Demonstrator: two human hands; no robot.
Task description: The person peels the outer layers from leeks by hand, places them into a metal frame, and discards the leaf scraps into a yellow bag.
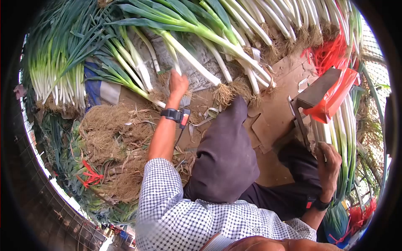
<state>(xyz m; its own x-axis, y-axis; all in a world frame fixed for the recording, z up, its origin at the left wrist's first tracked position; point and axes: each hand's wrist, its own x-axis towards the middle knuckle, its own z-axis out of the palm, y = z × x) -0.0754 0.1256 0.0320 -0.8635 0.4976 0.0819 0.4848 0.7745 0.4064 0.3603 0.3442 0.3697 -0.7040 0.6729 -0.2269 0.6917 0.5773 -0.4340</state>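
My left hand (179,85) is closed around the lower white end of a leek (172,58), at the edge of a pile of leeks. Just right of this hand a larger leek (190,62) lies slantwise, its roots (222,94) hanging near my knee. At the right, my right hand (328,163) is curled around the lower end of a narrow, dark, blade-like tool (300,125). Its grip is partly hidden by the fingers. Close beyond it stands a brown block-like piece (319,88) with a red plastic bag (335,98) draped over it.
Cut root clumps (104,134) are heaped at the left, with a red tie (91,175) among them. A bundle of leeks (58,79) lies at the far left, another (343,142) at the right. Red strips (331,52) hang behind. Cardboard (274,108) covers the ground.
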